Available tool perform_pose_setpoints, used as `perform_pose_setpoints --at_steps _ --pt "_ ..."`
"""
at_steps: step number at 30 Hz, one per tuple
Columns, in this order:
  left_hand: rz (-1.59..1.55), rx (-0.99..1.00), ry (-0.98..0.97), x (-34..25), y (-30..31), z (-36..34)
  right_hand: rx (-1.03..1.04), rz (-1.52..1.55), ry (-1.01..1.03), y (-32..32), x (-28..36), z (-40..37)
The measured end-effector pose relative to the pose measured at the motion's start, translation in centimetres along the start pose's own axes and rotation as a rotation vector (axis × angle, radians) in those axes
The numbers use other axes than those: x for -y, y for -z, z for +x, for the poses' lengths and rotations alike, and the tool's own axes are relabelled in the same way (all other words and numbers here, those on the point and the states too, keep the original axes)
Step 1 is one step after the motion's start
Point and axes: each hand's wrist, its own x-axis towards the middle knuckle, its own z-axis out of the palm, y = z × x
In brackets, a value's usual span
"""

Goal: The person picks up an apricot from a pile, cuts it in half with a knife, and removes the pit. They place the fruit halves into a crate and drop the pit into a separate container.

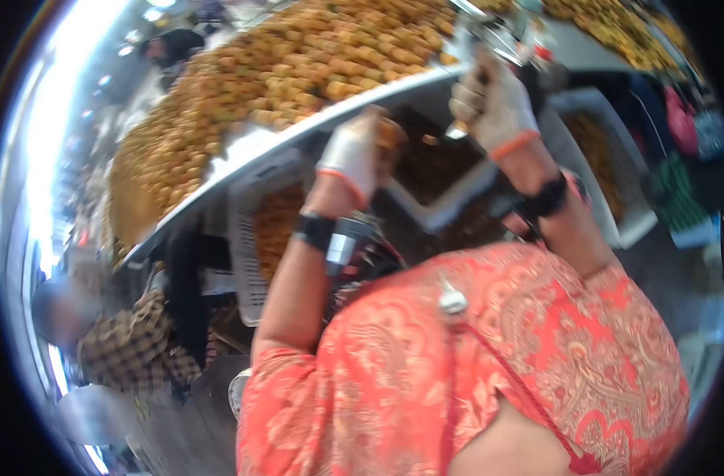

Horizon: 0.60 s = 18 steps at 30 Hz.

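My left hand [352,155], in a white glove with an orange cuff, is closed around an orange-brown round piece of produce [390,133], over a dark bin. My right hand [501,107], gloved the same way, is raised near the table edge with its fingers curled around a small tool [456,130]. A short shiny tip shows below that fist; blur hides the tool's exact kind. Similar yellow-orange produce [322,59] is heaped on the table in front of me.
The white table edge [286,139] curves ahead of me. Beneath it are a dark bin [437,163], a white crate [247,238] on the left and a white tub [628,190] on the right. Metal items [497,36] lie on the table. A person in a checked shirt [132,337] is at left.
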Motion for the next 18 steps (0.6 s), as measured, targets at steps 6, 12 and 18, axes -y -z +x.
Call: perform_pose_setpoints --at_steps 6,12,18 --pt "-0.309 0.283 0.013 -0.1 3.7 -0.3 -0.046 -0.072 -0.114 2.5 -1.3 0.0" --pt "-0.225 0.102 -0.088 0.1 10.2 -2.6 -0.033 -0.087 -0.171 3.7 -1.1 0.4" --pt "1.075 -0.714 -0.198 1.7 28.6 -3.3 -0.148 -0.230 -0.199 6.7 0.4 0.6"
